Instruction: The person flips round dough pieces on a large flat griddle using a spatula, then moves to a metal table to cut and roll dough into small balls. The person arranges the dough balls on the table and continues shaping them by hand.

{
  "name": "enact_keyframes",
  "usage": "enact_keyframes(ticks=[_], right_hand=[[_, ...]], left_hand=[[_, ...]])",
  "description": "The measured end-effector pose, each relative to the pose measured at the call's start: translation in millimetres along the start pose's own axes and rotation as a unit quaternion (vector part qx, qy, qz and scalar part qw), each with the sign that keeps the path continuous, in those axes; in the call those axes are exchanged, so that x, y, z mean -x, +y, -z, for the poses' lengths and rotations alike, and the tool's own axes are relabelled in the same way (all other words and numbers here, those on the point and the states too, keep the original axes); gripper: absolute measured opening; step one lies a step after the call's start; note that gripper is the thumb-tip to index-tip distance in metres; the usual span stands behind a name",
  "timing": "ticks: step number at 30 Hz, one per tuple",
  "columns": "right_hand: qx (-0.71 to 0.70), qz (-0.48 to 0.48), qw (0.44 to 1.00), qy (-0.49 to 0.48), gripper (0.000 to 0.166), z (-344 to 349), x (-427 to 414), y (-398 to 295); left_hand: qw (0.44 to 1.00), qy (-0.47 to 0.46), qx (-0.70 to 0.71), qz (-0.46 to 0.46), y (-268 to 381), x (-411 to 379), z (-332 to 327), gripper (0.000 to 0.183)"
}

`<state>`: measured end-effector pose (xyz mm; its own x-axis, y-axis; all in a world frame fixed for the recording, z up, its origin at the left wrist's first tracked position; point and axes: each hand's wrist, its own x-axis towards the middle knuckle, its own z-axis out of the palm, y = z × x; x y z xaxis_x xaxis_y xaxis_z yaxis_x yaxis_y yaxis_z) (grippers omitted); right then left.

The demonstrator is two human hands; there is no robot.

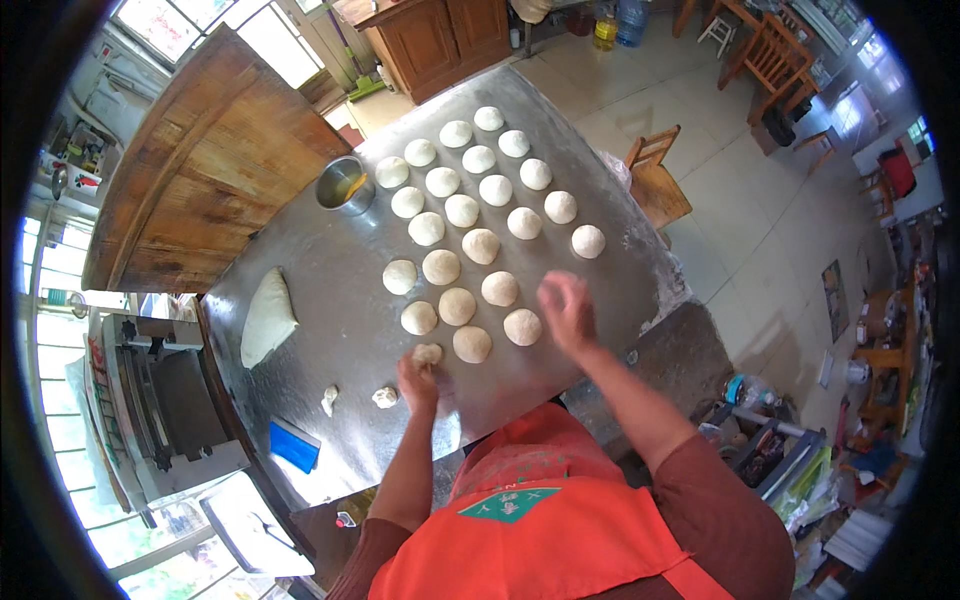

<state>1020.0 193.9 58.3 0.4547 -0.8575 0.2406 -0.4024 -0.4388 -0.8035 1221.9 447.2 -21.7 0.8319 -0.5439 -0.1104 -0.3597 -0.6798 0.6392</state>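
Observation:
My left hand (418,386) has its fingers around a small lump of dough (427,354) near the front of the metal-topped table (330,247). To its left lie a rough dough piece (385,397) and a smaller scrap of dough (330,400). My right hand (568,311) is blurred, with its fingers curled, just right of a round dough ball (523,327). Whether anything is inside it cannot be seen. Many smooth dough balls stand in loose slanting rows ahead of both hands, such as a pale one (461,211). A large dough slab (270,319) lies at the left.
A metal pot (345,185) holding yellowish liquid and a brush-like tool stands by the upright wooden board (217,165). A blue dough scraper (295,446) lies at the front left. Beyond the left edge is a metal machine (176,405). A wooden chair (658,176) stands at the right edge.

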Motion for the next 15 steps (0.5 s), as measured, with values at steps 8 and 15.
enact_keyframes(ticks=[8,15], right_hand=[[-0.11,-0.024,0.982,-0.151,0.031,-97,106,-135],[0.103,-0.129,0.961,-0.222,0.056,-186,127,-108]], left_hand=[[0.978,-0.118,0.13,-0.112,50,71,70,0.031],[0.823,-0.204,0.461,0.262,-49,90,116,0.057]])
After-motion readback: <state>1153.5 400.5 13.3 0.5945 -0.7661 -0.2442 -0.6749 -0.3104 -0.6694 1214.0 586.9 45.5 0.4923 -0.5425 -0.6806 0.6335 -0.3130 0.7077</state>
